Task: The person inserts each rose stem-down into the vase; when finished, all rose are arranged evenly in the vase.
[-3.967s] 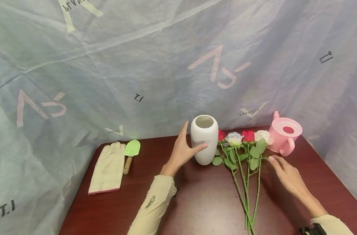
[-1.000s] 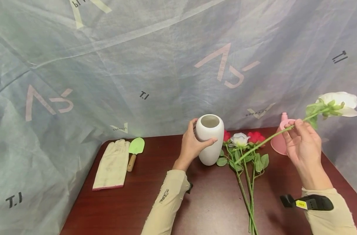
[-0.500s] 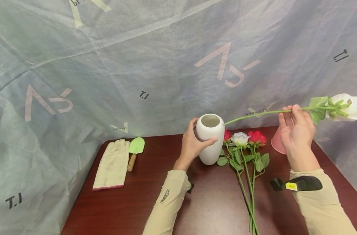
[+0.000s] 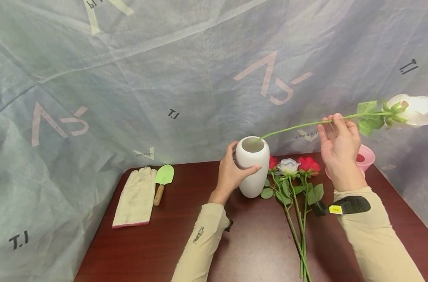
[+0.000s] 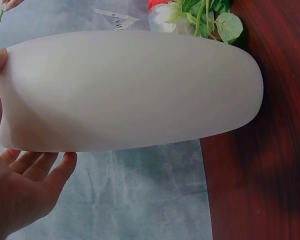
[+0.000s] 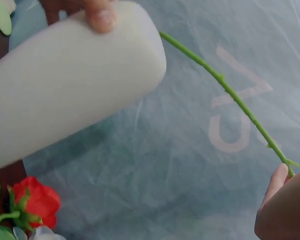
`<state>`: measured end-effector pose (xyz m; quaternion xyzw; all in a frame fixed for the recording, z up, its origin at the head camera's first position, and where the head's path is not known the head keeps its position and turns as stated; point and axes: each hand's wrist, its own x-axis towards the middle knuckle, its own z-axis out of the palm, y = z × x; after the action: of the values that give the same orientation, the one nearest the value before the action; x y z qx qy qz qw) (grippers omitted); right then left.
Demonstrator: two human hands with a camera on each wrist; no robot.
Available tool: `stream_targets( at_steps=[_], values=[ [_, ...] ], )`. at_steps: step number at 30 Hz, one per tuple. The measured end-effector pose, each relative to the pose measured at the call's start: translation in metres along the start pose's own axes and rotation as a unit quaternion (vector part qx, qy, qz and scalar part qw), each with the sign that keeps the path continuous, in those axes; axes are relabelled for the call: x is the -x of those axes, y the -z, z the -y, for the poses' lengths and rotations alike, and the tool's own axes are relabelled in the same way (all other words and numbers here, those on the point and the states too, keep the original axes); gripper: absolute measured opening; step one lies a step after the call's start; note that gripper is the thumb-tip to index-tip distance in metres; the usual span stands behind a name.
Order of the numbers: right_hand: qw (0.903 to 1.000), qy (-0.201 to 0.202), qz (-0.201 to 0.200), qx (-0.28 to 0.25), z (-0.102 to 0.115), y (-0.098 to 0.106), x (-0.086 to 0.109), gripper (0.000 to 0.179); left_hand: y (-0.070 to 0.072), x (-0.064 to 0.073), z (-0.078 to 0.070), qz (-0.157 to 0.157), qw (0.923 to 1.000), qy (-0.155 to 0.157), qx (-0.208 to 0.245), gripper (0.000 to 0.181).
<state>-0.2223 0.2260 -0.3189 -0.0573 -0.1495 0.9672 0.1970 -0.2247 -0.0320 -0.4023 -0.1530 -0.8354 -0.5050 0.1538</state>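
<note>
A white vase [image 4: 253,172] stands upright on the table, and my left hand [image 4: 231,172] grips it round its upper left side, thumb across the front. In the left wrist view the vase [image 5: 130,92] fills the middle, fingers curled behind it. My right hand [image 4: 340,149] pinches the stem of a white rose [image 4: 411,110] near its leaves, the bloom pointing right. The stem [image 4: 295,127] slants down left, its cut end at the vase mouth. From the right wrist, the green stem [image 6: 230,92] meets the vase's rim.
Beside the vase lie a white rose [image 4: 288,167] and red roses [image 4: 308,165], stems toward the front. A pink watering can [image 4: 367,156] is partly hidden behind my right hand. Cream gloves [image 4: 134,197] and a green trowel [image 4: 164,175] lie at left. A grey cloth [image 4: 199,78] hangs behind.
My right hand has picked up the white rose from beside the watering can and swung it left, bringing the stem end to the vase mouth. My left hand has closed round the vase.
</note>
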Motion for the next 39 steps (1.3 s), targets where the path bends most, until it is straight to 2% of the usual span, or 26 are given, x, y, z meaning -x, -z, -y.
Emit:
stream_targets(
  at_steps=[6, 11, 18, 26, 39],
  values=[
    [0.9994, -0.018, -0.029, -0.005, -0.004, -0.004, -0.002, 0.02, 0.0, -0.001, 0.001, 0.004, 1.0, -0.002, 0.001, 0.087],
    [0.9992, -0.001, -0.038, 0.011, -0.008, -0.005, -0.002, 0.023, -0.001, -0.001, 0.001, 0.007, 1.0, 0.0, 0.005, 0.086],
    [0.9979, 0.035, -0.029, 0.046, -0.014, -0.006, -0.001, 0.029, -0.002, -0.002, 0.002, 0.009, 0.9999, 0.0, 0.008, 0.086],
    [0.9989, 0.001, -0.014, 0.044, -0.021, -0.012, -0.001, 0.031, -0.002, -0.003, 0.003, 0.003, 0.9998, 0.001, 0.017, 0.086],
    [0.9945, 0.041, -0.013, 0.095, -0.027, -0.015, 0.002, 0.032, -0.004, -0.003, 0.005, 0.001, 0.9998, -0.002, 0.02, 0.085]
  ],
)
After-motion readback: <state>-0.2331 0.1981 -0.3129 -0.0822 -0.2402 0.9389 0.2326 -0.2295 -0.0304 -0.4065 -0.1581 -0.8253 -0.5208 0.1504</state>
